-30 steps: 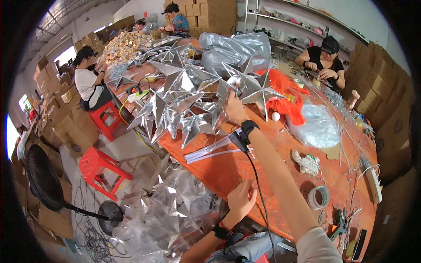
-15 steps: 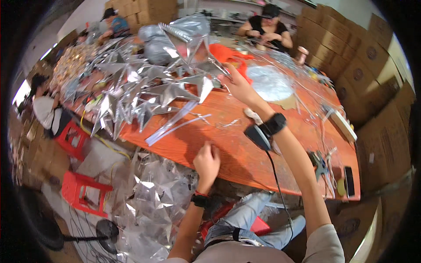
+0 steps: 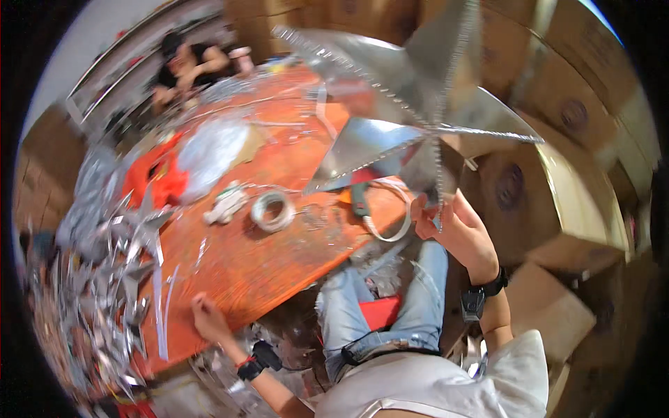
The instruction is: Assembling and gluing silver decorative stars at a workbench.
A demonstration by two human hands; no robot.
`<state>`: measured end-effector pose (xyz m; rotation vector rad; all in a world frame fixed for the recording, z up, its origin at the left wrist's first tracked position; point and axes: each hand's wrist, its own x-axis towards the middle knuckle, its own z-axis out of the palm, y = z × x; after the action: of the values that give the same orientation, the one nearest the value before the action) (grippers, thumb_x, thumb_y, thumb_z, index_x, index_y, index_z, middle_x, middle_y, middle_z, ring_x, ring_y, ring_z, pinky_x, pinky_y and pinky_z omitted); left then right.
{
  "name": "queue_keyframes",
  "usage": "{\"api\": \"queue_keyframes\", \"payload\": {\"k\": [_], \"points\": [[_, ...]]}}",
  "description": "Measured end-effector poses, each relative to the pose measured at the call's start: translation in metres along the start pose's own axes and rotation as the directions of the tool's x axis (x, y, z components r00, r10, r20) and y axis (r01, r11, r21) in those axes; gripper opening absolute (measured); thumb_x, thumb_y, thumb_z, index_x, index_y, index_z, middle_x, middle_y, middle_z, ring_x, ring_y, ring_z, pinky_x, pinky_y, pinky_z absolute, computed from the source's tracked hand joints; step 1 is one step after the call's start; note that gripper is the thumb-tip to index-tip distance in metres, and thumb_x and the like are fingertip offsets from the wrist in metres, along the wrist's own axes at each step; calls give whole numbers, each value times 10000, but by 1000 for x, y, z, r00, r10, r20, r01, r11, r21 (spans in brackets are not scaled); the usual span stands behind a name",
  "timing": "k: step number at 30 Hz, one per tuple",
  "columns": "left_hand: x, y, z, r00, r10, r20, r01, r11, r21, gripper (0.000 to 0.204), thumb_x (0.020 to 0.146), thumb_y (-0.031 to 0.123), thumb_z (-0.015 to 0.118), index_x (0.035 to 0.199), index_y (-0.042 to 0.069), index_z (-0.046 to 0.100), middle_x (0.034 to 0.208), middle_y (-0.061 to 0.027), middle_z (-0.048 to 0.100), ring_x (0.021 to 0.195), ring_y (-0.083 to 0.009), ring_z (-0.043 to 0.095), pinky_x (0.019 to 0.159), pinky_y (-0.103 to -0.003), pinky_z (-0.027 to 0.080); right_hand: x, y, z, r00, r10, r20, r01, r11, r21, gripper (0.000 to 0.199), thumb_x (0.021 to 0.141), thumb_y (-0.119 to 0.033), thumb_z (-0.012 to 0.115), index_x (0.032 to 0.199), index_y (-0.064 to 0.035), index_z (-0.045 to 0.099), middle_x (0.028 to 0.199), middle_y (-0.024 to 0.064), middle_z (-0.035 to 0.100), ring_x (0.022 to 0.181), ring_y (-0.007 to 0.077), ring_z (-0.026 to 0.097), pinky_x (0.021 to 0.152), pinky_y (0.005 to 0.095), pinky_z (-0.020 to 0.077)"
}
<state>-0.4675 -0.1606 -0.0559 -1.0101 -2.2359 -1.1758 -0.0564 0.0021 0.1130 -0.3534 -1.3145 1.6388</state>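
Observation:
My right hand (image 3: 456, 230) is raised at the right, fingers pinched on the lower point of a large shiny silver star (image 3: 387, 150). The star stands up over the table's right side, with bead-like ridges along its arms. Part of the table and the boxes behind are hidden by it. At the near edge of the orange-red table (image 3: 230, 272), my left hand (image 3: 210, 320) is loosely closed, its fingers curled and slightly blurred; nothing shows in it. Clear plastic strips (image 3: 162, 320) lie to its left, next to a heap of silver stars (image 3: 129, 258).
On the table are a roll of tape (image 3: 274, 211), a crumpled white item (image 3: 226, 203), a dark-green-handled tool (image 3: 359, 200), a white band (image 3: 394, 233), red-orange material (image 3: 157, 171) and a silvery plastic sheet (image 3: 216, 153). A person (image 3: 191, 66) sits across. Cardboard boxes (image 3: 557, 202) stand right.
The view has swung right. My right hand has carried the silver star from above the heap over to the right, away from the other stars. My left hand stays at the table's near edge.

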Motion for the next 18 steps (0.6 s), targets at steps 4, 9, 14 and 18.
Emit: {"api": "queue_keyframes", "payload": {"k": [4, 9, 14, 18], "points": [[7, 4, -4, 970, -224, 98, 203, 961, 186, 192, 887, 252, 451, 1010, 144, 551, 897, -100, 631, 800, -266, 604, 635, -363, 446, -69, -22, -29, 886, -323, -333, 202, 915, -349, 426, 879, -359, 491, 1113, -9, 422, 988, 119, 492, 769, 151, 455, 688, 288, 374], [10, 1, 10, 959, -262, 110, 217, 926, 309, 254, 875, 373, 428, 1023, 249, 593, 971, -28, 647, 855, -256, 615, 638, -375, 468, -164, -66, -68, 393, -701, -595, 421, 712, -561, 358, 902, -285, 481, 1184, -82, 394, 1011, 87, 542, 777, 140, 493, 714, 272, 401], [12, -1, 0, 980, -125, 156, 43, 894, 446, 324, 876, 404, 385, 1029, 216, 600, 936, -20, 651, 788, -261, 617, 589, -388, 457, -269, -70, -82, -131, -774, -619, 337, 553, -762, 285, 885, -134, 516, 1154, -114, 426, 995, 58, 558, 843, 159, 526, 746, 312, 436], [-32, 20, 10, 946, -48, 321, -100, 898, 429, 318, 872, 407, 388, 1028, 228, 598, 928, -25, 651, 778, -274, 615, 580, -395, 454, -426, -55, -123, -434, -693, -576, 181, 559, -809, 210, 877, -165, 536, 1079, -136, 485, 1026, 55, 566, 867, 155, 536, 753, 319, 441]]}}
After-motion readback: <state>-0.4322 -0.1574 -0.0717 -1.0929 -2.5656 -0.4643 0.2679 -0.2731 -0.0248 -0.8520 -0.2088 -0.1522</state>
